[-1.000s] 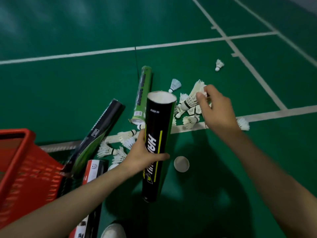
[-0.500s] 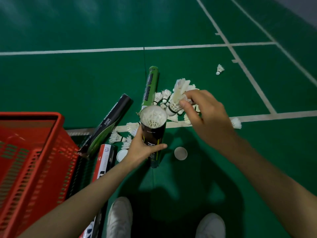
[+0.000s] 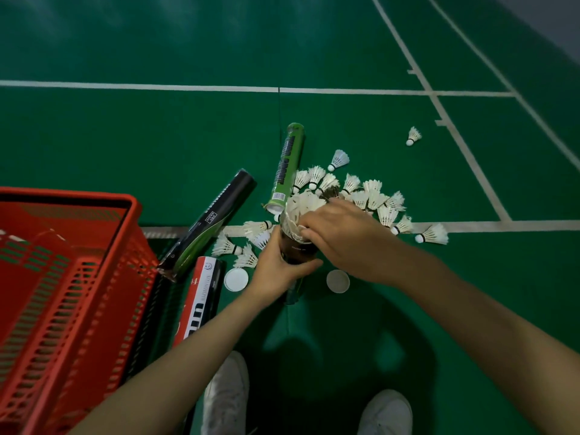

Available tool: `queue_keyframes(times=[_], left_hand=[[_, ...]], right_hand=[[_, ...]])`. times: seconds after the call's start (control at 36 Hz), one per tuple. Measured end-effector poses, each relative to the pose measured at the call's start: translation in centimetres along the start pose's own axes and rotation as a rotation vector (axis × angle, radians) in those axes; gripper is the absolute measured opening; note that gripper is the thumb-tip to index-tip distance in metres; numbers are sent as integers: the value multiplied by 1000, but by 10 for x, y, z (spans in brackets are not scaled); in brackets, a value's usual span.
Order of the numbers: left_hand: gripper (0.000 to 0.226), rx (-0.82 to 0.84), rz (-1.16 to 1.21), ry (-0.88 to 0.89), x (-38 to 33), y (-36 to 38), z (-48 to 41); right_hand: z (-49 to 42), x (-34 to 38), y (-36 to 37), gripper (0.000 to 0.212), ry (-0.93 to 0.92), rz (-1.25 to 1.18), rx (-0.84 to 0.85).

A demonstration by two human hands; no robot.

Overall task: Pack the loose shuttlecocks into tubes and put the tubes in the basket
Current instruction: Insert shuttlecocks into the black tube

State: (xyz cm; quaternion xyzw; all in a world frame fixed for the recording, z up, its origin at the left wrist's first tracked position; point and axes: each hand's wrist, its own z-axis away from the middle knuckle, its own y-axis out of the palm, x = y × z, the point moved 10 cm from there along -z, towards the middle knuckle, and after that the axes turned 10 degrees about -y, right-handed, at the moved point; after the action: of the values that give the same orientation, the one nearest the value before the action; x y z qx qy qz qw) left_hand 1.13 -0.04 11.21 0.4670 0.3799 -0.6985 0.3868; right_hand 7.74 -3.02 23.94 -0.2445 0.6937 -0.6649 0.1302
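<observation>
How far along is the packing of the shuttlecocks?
Done: no tube shows inside the red basket. In hand: the left hand grips the upright black tube while the right hand feeds a shuttlecock stack into its mouth. Left: many loose shuttlecocks on the floor, three tubes lying there, two white caps.

Both forearms [image 3: 188, 350] are bare; the shoes [image 3: 226, 398] are plain white.

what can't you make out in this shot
Head view:
- How full the black tube in the left hand is: the right hand and feathers cover its mouth.
- Whether the right fingers pinch anything: curled under the hand.
- The basket's near end: cut off by the left and bottom edges.
- The red-and-white tube's lower lettering: behind the left forearm.
</observation>
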Motion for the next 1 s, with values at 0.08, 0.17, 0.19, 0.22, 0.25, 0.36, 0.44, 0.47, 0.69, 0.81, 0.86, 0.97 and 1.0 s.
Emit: queue_keyframes(times=[0.08,0.17,0.19,0.22,0.25,0.36,0.44,0.47,0.69,0.81,0.86,0.97,1.0], left_hand=[[61,7,15,7,2,0,0],[60,11,42,2,4,0,-1],[60,13,48,3,4,-1,-1],[60,17,53,5,4,-1,-2],[60,19,51,6,4,-1,-2],[63,16,45,7,5,-2,-3],[63,16,50,8,7,-2,-5],[64,16,49,9,6,-2,-5],[65,18,40,29,4,0,-7],[66,13,-5,11,2,2,-17],[70,43,-50,-20,6,7,-21],[69,53,-130,-64,19,12,-31],[67,44,-145,-60,18,11,-36]], right_hand=[[-1,3,6,49,-11,43,91],[-2,7,10,26,-64,73,107],[-3,11,10,18,-91,97,97],[-5,11,10,14,-107,119,96],[-6,10,11,13,-104,105,105],[-7,5,15,29,-80,47,142],[-8,1,15,22,-27,-56,103],[-9,-2,18,21,-3,-114,115],[-13,-6,21,22,88,-259,239],[-13,-18,15,23,137,-260,179],[-11,-24,3,23,139,-198,80],[-4,-45,-13,23,190,-172,-125],[-2,-52,-17,24,210,-182,-181]])
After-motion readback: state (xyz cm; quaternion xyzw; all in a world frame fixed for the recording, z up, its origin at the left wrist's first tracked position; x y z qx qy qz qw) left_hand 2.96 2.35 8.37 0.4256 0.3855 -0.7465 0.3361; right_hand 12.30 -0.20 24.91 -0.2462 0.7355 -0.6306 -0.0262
